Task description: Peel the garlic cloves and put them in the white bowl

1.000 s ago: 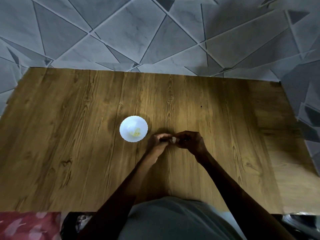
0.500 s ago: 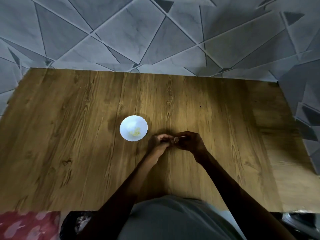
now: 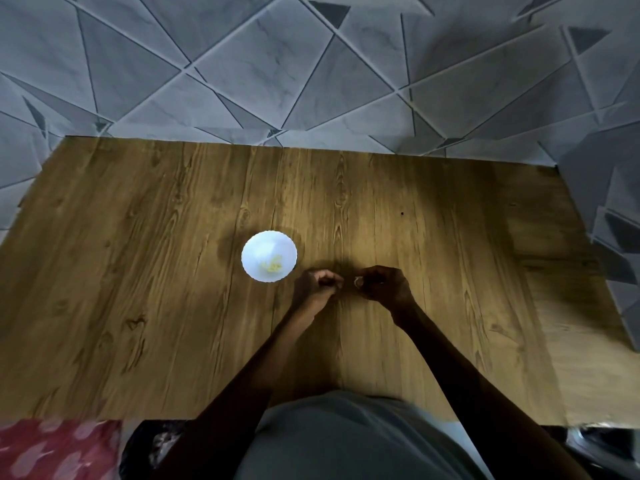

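In the head view, the round white scalloped bowl (image 3: 257, 247) sits on the brown wood-grain table (image 3: 138, 237) with a few yellowish peeled cloves (image 3: 273, 266) in it. Just right of the bowl the left hand (image 3: 316, 285) is curled, holding what I cannot tell, and further right the right hand (image 3: 382, 284) pinches a small pale garlic clove (image 3: 357, 280). Peeling seems to be in hand, so next comes stripping any remaining skin and carrying the clove left into the bowl.

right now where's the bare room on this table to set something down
The brown wooden table is bare left of the small white scalloped bowl, behind it to the grey tiled wall, and right of the right hand. Crowded: between bowl and left hand.
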Available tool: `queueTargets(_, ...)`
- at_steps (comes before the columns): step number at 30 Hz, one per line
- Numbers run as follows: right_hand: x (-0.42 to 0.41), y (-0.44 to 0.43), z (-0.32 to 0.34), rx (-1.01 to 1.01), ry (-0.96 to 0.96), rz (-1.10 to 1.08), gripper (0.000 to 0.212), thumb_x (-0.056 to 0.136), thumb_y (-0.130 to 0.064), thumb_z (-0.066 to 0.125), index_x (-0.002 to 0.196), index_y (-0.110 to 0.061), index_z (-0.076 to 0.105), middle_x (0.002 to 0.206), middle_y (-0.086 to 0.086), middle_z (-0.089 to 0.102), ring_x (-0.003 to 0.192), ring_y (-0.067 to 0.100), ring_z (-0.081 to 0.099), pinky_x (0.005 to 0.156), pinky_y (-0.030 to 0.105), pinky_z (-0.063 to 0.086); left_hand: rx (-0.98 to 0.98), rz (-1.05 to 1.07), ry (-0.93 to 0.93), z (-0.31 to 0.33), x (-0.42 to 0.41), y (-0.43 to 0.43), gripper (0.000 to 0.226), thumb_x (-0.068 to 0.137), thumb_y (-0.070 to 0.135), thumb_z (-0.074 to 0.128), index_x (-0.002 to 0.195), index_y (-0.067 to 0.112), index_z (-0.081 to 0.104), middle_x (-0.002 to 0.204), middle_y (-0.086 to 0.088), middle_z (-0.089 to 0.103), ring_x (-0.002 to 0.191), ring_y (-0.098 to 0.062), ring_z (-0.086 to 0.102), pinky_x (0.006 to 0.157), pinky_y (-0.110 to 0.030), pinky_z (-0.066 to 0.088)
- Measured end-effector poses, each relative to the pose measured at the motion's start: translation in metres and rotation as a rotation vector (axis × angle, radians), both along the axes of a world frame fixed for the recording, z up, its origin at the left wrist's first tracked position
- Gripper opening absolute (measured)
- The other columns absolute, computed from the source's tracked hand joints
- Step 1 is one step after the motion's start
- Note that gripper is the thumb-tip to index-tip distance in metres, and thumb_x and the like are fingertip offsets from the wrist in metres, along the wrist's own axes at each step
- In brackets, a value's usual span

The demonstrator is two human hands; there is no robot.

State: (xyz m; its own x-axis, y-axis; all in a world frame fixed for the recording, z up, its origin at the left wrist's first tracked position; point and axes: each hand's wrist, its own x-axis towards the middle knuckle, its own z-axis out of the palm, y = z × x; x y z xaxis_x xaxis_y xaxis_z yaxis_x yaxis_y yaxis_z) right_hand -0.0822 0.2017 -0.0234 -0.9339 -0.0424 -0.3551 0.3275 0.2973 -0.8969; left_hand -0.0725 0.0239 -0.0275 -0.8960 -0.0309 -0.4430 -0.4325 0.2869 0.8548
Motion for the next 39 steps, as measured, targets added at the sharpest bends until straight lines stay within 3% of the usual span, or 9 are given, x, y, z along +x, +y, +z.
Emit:
queueTargets(6, 0.002, 0.004, -0.002, 0.021, 0.07, 0.055, 0.018, 0.086, -0.011, 0.074, 0.104, -0.008, 0.07, 0.093, 0.003, 0.073, 0.085, 0.015, 0.072, 0.069, 0.027, 0.06, -0.22, -0.113, 0.073, 0.003, -0.003, 0.002, 0.019, 0.095, 0.018, 0.061, 0.109, 0.012, 0.072, 0.098, 0.007, 0.068, 0.084, 0.0, 0.058, 0.079, -0.013, 0.043)
queueTargets(8, 0.002, 0.006, -0.002, -0.005, 0.099, 0.092, 0.019, 0.087, -0.013, 0.074, 0.104, -0.008, 0.07, 0.095, 0.004, 0.073, 0.086, 0.016, 0.072, 0.071, 0.029, 0.061, -0.2, -0.109, 0.127, 0.006, -0.003, 0.003, 0.019, 0.095, 0.02, 0.061, 0.109, 0.012, 0.072, 0.1, 0.001, 0.073, 0.077, 0.002, 0.061, 0.072, -0.006, 0.044)
queueTargets(17, 0.003, 0.006, -0.001, -0.017, 0.128, 0.151, 0.02, 0.09, -0.004, 0.067, 0.109, -0.003, 0.071, 0.099, 0.005, 0.074, 0.091, 0.017, 0.072, 0.075, 0.03, 0.061, 0.003, -0.086, 0.034, 0.006, -0.002, 0.007, 0.028, 0.085, 0.029, 0.074, 0.11, 0.017, 0.071, 0.1, 0.006, 0.071, 0.089, -0.001, 0.063, 0.067, -0.005, 0.045)
queueTargets(21, 0.002, 0.003, 0.003, -0.004, 0.135, 0.125, 0.019, 0.086, -0.006, 0.072, 0.104, -0.002, 0.071, 0.094, 0.003, 0.073, 0.085, 0.012, 0.073, 0.069, 0.023, 0.059, 0.029, -0.081, -0.019, 0.002, -0.002, 0.007, 0.033, 0.084, 0.031, 0.074, 0.114, 0.017, 0.07, 0.107, 0.004, 0.071, 0.101, -0.007, 0.062, 0.078, -0.014, 0.047)
queueTargets(25, 0.002, 0.005, 0.007, -0.037, 0.086, 0.104, 0.023, 0.082, -0.011, 0.075, 0.103, -0.004, 0.071, 0.095, 0.007, 0.073, 0.087, 0.018, 0.073, 0.073, 0.031, 0.061, 0.087, -0.066, -0.034, 0.002, -0.001, 0.004, 0.033, 0.083, 0.028, 0.076, 0.114, 0.017, 0.071, 0.107, 0.002, 0.072, 0.104, -0.011, 0.065, 0.085, -0.022, 0.053)
queueTargets(28, 0.002, 0.006, 0.01, -0.073, 0.09, 0.145, 0.023, 0.083, -0.01, 0.072, 0.104, -0.002, 0.07, 0.098, 0.009, 0.073, 0.091, 0.019, 0.073, 0.076, 0.032, 0.061, 0.112, -0.052, -0.048, -0.002, -0.001, -0.001, 0.026, 0.081, 0.026, 0.078, 0.106, 0.019, 0.074, 0.101, 0.0, 0.074, 0.102, -0.018, 0.068, 0.093, -0.042, 0.055)
queueTargets(30, 0.002, 0.005, 0.01, -0.081, 0.108, 0.16, 0.025, 0.083, -0.011, 0.072, 0.106, 0.0, 0.07, 0.099, 0.011, 0.073, 0.091, 0.02, 0.073, 0.076, 0.033, 0.061, 0.102, -0.045, -0.048, -0.004, -0.001, -0.003, 0.023, 0.08, 0.026, 0.078, 0.102, 0.021, 0.075, 0.1, -0.001, 0.075, 0.101, -0.019, 0.068, 0.093, -0.045, 0.055)
queueTargets(34, 0.002, 0.001, 0.011, -0.052, 0.124, 0.147, 0.02, 0.084, -0.011, 0.071, 0.102, -0.003, 0.071, 0.095, 0.01, 0.074, 0.086, 0.018, 0.074, 0.074, 0.032, 0.061, 0.017, -0.085, 0.014, 0.006, 0.0, 0.001, 0.023, 0.086, 0.02, 0.073, 0.108, 0.013, 0.074, 0.102, -0.001, 0.074, 0.099, -0.013, 0.067, 0.089, -0.028, 0.055)
queueTargets(39, 0.001, -0.002, 0.011, -0.024, 0.146, 0.139, 0.011, 0.085, -0.009, 0.071, 0.096, -0.005, 0.072, 0.088, 0.007, 0.074, 0.08, 0.017, 0.074, 0.071, 0.03, 0.062, -0.127, -0.135, 0.091, 0.012, -0.002, 0.004, 0.025, 0.086, 0.025, 0.073, 0.107, 0.011, 0.074, 0.097, 0.001, 0.074, 0.088, -0.006, 0.066, 0.068, -0.01, 0.047)
